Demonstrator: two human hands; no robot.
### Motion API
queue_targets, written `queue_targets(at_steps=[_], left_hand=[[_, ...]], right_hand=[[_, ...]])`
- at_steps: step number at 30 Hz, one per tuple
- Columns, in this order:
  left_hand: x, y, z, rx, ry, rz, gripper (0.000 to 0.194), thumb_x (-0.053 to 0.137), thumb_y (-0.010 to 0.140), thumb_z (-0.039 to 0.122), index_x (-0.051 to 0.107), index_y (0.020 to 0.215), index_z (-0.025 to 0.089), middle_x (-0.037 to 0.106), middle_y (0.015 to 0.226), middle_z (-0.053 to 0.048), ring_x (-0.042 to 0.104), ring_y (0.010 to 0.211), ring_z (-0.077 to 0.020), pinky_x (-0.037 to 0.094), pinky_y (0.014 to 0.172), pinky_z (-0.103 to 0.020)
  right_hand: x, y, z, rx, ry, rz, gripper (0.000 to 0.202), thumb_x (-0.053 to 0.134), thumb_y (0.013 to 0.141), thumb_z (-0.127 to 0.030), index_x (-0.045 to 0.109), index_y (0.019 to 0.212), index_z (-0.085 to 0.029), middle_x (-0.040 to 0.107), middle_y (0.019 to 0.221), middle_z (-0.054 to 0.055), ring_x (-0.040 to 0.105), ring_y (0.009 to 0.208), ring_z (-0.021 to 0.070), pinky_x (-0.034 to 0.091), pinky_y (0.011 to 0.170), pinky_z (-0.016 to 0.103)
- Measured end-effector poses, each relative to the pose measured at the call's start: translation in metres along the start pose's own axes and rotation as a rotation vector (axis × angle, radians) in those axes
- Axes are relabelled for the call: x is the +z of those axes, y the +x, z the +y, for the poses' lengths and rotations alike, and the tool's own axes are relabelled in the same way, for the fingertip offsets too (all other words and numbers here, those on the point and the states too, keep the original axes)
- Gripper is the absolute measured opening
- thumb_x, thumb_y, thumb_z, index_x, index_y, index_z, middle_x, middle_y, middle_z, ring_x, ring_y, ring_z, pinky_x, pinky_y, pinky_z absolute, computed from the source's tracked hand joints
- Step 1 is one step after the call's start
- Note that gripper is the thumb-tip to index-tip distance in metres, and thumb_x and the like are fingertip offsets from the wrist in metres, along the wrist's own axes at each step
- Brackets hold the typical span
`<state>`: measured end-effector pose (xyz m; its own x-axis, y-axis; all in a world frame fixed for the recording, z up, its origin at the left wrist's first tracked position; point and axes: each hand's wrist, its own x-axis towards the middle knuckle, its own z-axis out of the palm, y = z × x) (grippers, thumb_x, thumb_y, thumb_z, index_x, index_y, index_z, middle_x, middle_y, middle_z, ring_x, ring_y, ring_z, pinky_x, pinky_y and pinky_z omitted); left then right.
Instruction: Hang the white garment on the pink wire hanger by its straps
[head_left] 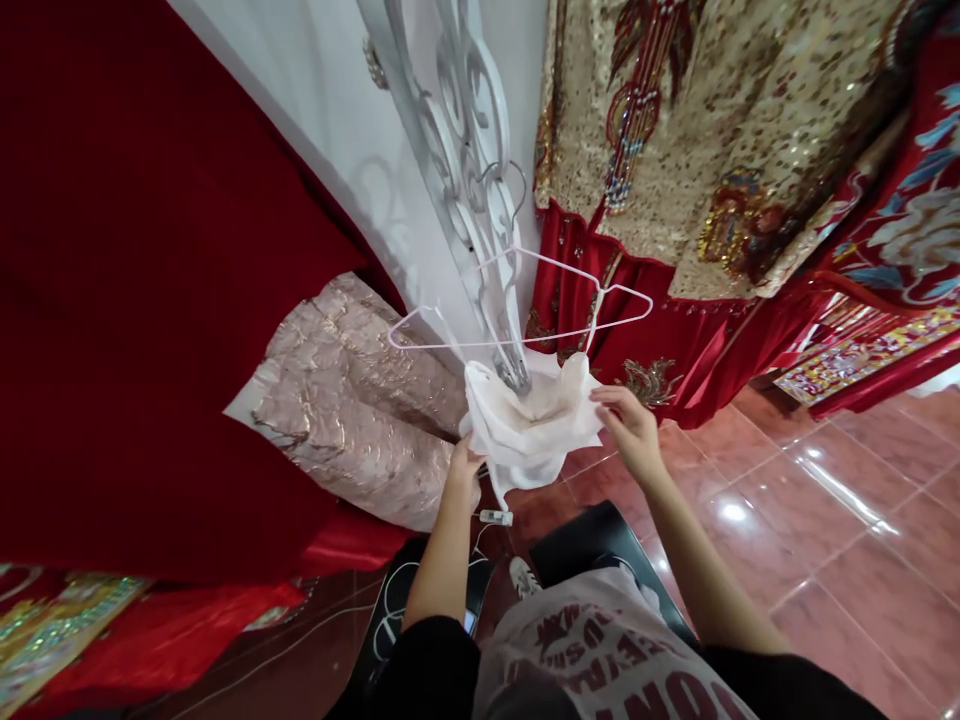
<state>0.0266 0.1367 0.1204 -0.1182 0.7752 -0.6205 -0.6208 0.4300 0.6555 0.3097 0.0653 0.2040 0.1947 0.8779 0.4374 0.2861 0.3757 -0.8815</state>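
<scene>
A white strapped garment (517, 430) hangs by a strap from a pale pink clothes hanger (525, 343), its top edge gaping open toward me. The hanger's hook (517, 185) is at a white scrollwork metal stand (469, 180). My left hand (465, 460) is closed on the garment's left side, its fingertips partly hidden by the cloth. At the right edge, my right hand (630, 425) pinches the fabric between thumb and fingers. A small white tag or device (496, 517) dangles just below the garment.
Left of the stand is a pinkish textured garment (360, 400) beside a large red cloth (150, 280). Gold sequined clothing (720, 130) and red embroidered pieces hang at right. Glossy reddish tiles (787, 530) cover the floor, and a white cable (300, 630) trails at lower left.
</scene>
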Motion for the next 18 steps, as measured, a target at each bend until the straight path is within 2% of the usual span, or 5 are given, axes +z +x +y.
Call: queue_targets(at_steps=[2, 6, 9, 14, 18], left_hand=[[-0.003, 0.004, 0.021, 0.086, -0.03, 0.084, 0.014, 0.077, 0.082, 0.025, 0.066, 0.087, 0.022, 0.074, 0.08, -0.008, 0.076, 0.11, -0.0312, 0.063, 0.09, -0.037], [-0.014, -0.012, 0.092, 0.379, -0.13, 0.147, 0.018, 0.066, 0.094, 0.041, 0.069, 0.098, 0.024, 0.081, 0.103, -0.005, 0.07, 0.129, -0.0224, 0.057, 0.108, -0.029], [-0.013, -0.041, 0.141, 0.819, -0.085, -0.102, 0.036, 0.081, 0.078, 0.051, 0.069, 0.097, 0.023, 0.081, 0.112, -0.008, 0.067, 0.136, -0.0309, 0.055, 0.115, -0.038], [0.022, -0.072, 0.173, 1.041, 0.064, -0.121, 0.046, 0.087, 0.054, 0.025, 0.068, 0.095, 0.018, 0.077, 0.098, -0.004, 0.071, 0.098, -0.0246, 0.059, 0.095, -0.038], [0.041, -0.077, 0.186, 1.075, 0.074, -0.025, 0.036, 0.067, 0.056, 0.013, 0.063, 0.091, 0.018, 0.071, 0.083, 0.001, 0.062, 0.077, -0.0158, 0.054, 0.075, -0.029]], right_hand=[[-0.013, -0.004, 0.021, 0.175, 0.052, 0.107, 0.019, 0.069, 0.095, -0.043, 0.078, 0.104, -0.028, 0.079, 0.109, 0.009, 0.075, 0.104, 0.0301, 0.062, 0.096, 0.052], [-0.024, 0.002, 0.045, 0.298, 0.064, 0.149, 0.037, 0.078, 0.084, -0.044, 0.075, 0.116, -0.026, 0.075, 0.129, 0.01, 0.069, 0.118, 0.0282, 0.057, 0.105, 0.049], [-0.007, 0.011, 0.061, 0.43, 0.194, 0.151, 0.048, 0.081, 0.075, -0.048, 0.073, 0.115, -0.023, 0.076, 0.127, 0.011, 0.069, 0.111, 0.0267, 0.058, 0.094, 0.043], [0.029, 0.002, 0.094, 0.848, 0.372, 0.117, 0.04, 0.079, 0.065, -0.052, 0.071, 0.089, -0.021, 0.076, 0.085, 0.006, 0.067, 0.079, 0.0237, 0.053, 0.072, 0.036], [0.032, -0.013, 0.091, 0.834, 0.367, 0.225, 0.037, 0.073, 0.069, -0.052, 0.069, 0.089, -0.021, 0.074, 0.085, 0.005, 0.066, 0.08, 0.0215, 0.053, 0.074, 0.035]])
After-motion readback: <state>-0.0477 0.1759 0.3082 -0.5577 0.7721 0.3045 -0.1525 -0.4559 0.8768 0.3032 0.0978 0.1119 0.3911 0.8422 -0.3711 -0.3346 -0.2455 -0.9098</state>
